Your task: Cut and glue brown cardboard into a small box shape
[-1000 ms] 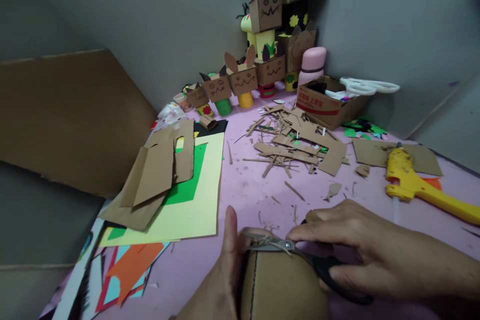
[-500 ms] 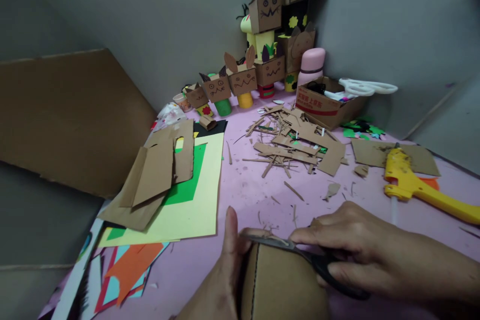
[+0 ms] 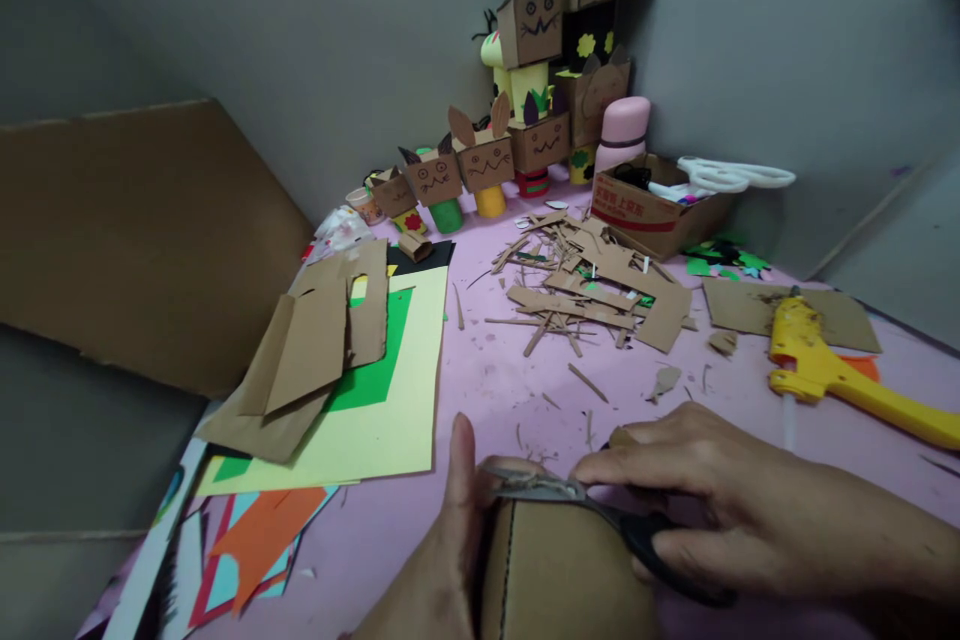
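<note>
At the bottom of the view my left hand [image 3: 442, 560] grips the left side of a brown cardboard piece [image 3: 562, 570] marked with a dashed line, thumb pointing up. My right hand [image 3: 720, 500] is closed on black-handled scissors [image 3: 600, 510], whose blades lie across the top edge of the cardboard. A thin curl of trimmed cardboard sits at the blade tips near my left thumb.
Cardboard scraps [image 3: 592, 285] litter the pink table [image 3: 495, 380]. Coloured paper sheets [image 3: 375, 390] with cardboard pieces lie to the left. A yellow glue gun [image 3: 840, 370] lies at the right. Cardboard animal figures [image 3: 487, 155], a pink bottle [image 3: 625, 130] and a box holding white scissors [image 3: 660, 200] stand at the back.
The scissor blades shut half a second ago and have since parted a little on the cardboard's top edge. Both hands stay in about the same place.
</note>
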A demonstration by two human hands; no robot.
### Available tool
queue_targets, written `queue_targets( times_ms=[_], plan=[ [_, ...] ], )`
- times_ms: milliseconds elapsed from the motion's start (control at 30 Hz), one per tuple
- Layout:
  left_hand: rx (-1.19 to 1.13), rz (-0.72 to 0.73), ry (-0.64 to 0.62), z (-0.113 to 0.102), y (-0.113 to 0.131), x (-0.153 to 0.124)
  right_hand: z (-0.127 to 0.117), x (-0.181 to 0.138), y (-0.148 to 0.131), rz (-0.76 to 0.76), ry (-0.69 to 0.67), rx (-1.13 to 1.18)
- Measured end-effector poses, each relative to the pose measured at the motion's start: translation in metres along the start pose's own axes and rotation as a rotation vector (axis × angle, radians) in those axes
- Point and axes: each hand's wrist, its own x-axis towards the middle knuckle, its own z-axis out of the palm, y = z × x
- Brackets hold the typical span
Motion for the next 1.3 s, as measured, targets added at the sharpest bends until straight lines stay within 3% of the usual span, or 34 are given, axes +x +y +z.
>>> queue_targets(
  times_ms=[300, 500, 700, 800, 967, 1033, 1300],
  plan=[
    [0.026, 0.038, 0.039, 0.005, 0.013, 0.004, 0.0, -0.001, 0.0, -0.063, 0.054, -0.019],
    [-0.009, 0.091, -0.008, 0.007, 0.028, 0.017, 0.001, 0.0, 0.004, -0.097, 0.068, 0.036],
    [-0.108, 0.161, -0.028, 0.009, 0.039, 0.027, 0.012, 0.008, 0.027, 0.095, 0.329, 0.283],
    [-0.137, 0.198, 0.049, 0.012, 0.046, 0.033, 0.016, 0.013, 0.035, 0.183, 0.398, 0.355],
    [-0.136, 0.262, 0.281, 0.011, 0.049, 0.041, 0.016, 0.019, 0.041, 0.27, 0.462, -0.15],
    [-0.143, 0.258, 0.332, 0.008, 0.047, 0.043, 0.015, 0.021, 0.042, 0.283, 0.451, -0.249],
    [-0.119, 0.096, 0.437, -0.003, 0.049, 0.043, 0.018, 0.025, 0.049, 0.231, 0.518, 0.004]
  ],
)
